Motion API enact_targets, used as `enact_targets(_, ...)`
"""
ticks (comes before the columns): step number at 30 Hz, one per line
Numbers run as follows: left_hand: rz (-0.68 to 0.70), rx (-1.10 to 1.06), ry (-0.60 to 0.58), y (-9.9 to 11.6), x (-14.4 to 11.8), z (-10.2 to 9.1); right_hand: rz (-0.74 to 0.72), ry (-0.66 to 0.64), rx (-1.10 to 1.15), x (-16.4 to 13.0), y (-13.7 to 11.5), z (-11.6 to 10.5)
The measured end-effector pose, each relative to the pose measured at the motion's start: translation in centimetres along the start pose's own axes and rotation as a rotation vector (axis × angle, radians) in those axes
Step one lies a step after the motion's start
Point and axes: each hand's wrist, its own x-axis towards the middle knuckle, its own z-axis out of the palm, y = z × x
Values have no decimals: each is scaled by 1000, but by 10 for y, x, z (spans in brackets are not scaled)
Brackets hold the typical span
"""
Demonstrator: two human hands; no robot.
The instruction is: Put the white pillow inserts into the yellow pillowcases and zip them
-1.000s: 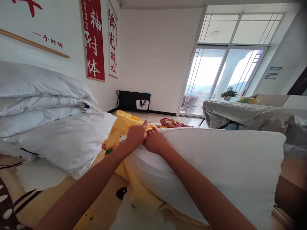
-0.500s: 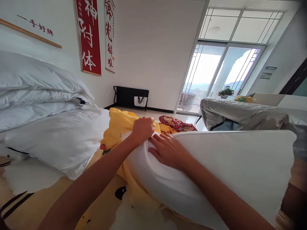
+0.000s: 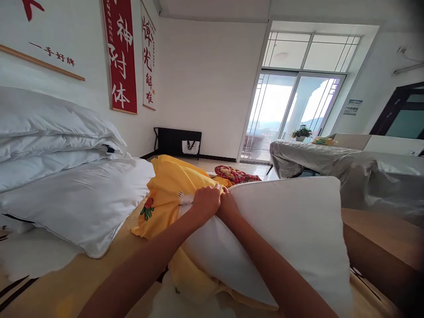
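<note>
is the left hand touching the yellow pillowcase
Touching: the head view shows the left hand gripping the yellow pillowcase edge at the white pillow.

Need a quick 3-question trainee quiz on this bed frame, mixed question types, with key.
1. True or false: both hands meet at the far corner of the white rectangular pillow.
2. Which does the left hand pinch? A) yellow printed pillowcase B) red plaid cloth C) grey covered table
3. Fill in: the right hand presses on the white ____.

Key: 1 true; 2 A; 3 pillow.
</note>
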Motion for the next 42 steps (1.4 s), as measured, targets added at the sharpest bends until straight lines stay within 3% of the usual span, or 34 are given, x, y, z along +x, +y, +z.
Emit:
enact_targets(3,-36,17,53,-28,-2,-9,19,40,16,-22,3,-16)
enact_targets(6,5,5,83,-43,-9,-13,-46,98,266,-33,17,-45)
enact_targets(9,93,-10,107,-31,-20,-11,152,131,537,-6,38,-74)
enact_targets(11,157,-8,142,-15,-27,-7,287,202,580,28,47,-84)
enact_targets(13,231,18,229,-4,-33,-4,277,106,584,61,47,-80)
enact_targets(17,339,118,450,-9,-44,3,27,-329,687,91,24,-47)
enact_targets(19,373,136,487,-17,-50,6,-41,-378,735,91,14,-33)
enact_targets(21,394,133,515,-22,-54,5,1,-371,784,88,11,-31)
enact_targets(23,389,124,567,-24,-56,-1,127,-300,832,85,14,-45)
enact_targets(26,372,113,699,-26,-55,-14,339,103,813,80,20,-79)
enact_targets(28,377,108,772,-29,-51,-19,344,380,737,74,18,-97)
enact_targets(29,380,105,795,-31,-49,-19,279,417,684,70,15,-101)
enact_targets(32,381,94,836,-37,-44,-10,53,284,545,61,5,-94)
enact_targets(34,421,92,828,-39,-46,-2,86,322,556,58,4,-83)
enact_targets(36,444,88,737,-37,-54,2,185,418,602,59,7,-75)
enact_targets(40,370,-20,492,-22,-78,-7,166,365,592,63,16,-69)
enact_targets(42,345,-120,418,-15,-85,-13,193,403,600,62,18,-70)
